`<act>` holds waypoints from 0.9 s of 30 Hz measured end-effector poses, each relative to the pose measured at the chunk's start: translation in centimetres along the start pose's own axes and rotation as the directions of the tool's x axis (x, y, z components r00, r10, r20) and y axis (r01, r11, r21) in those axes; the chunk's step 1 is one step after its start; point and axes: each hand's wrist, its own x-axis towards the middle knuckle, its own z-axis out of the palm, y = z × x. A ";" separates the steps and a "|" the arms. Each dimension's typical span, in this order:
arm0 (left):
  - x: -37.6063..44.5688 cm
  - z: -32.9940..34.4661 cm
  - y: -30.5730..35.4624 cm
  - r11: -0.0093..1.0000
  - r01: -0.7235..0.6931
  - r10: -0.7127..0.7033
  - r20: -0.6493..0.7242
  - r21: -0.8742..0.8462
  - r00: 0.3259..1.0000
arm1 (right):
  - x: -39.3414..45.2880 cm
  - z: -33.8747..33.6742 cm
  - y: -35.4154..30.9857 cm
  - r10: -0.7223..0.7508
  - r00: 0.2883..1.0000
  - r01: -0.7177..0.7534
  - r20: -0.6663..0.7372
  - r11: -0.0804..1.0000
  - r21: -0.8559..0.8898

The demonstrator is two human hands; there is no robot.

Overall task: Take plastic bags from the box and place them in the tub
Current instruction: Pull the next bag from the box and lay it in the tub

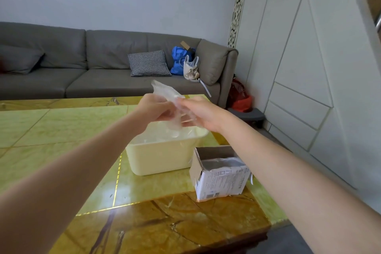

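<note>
both the left hand and right hand pinch a clear plastic bag above the cream tub, which seemingly holds others, so the placing step is underway and next calls for lowering and letting go, then reaching to the box on the worktop.

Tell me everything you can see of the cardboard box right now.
The cardboard box is small, white with printed text and barcodes on its outside, brown inside. It stands on the table by the near right corner, just right of the cream tub; whether they touch is unclear. Its top is torn open and clear plastic shows inside. Neither hand touches it; the right forearm passes above it.
</note>
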 end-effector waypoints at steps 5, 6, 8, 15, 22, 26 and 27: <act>1.2 -2.9 -1.5 0.992 0.033 -0.012 -0.165 0.123 0.986 | 1.1 -1.5 0.9 0.139 0.948 -0.077 -0.285 0.973 0.218; 1.5 -3.2 -1.8 0.984 0.034 -0.002 -0.177 0.175 0.984 | 1.0 -1.5 1.0 0.160 0.968 -0.106 -0.195 0.960 0.258; 2.0 -3.5 -2.2 0.970 0.030 0.013 -0.175 0.243 0.984 | 1.1 -1.0 1.3 0.141 0.989 -0.129 -0.050 0.972 0.197; 2.7 -2.5 -2.1 0.724 -0.089 0.149 -0.029 0.684 0.988 | 2.7 1.7 1.3 0.023 0.996 -0.022 0.082 1.000 -0.005; 3.0 -1.5 -2.6 0.604 -0.170 0.110 0.129 0.779 0.985 | 4.0 2.6 1.0 -0.029 0.999 0.030 -0.016 0.991 0.127; 3.7 -2.8 -4.3 0.778 -0.023 0.033 -0.004 0.628 0.999 | 5.4 0.4 2.2 0.090 0.950 -0.054 -0.299 0.991 0.126; 3.9 -3.1 -4.8 0.802 -0.001 0.011 -0.013 0.597 1.000 | 6.0 -0.1 2.7 0.108 0.929 -0.091 -0.354 0.994 0.064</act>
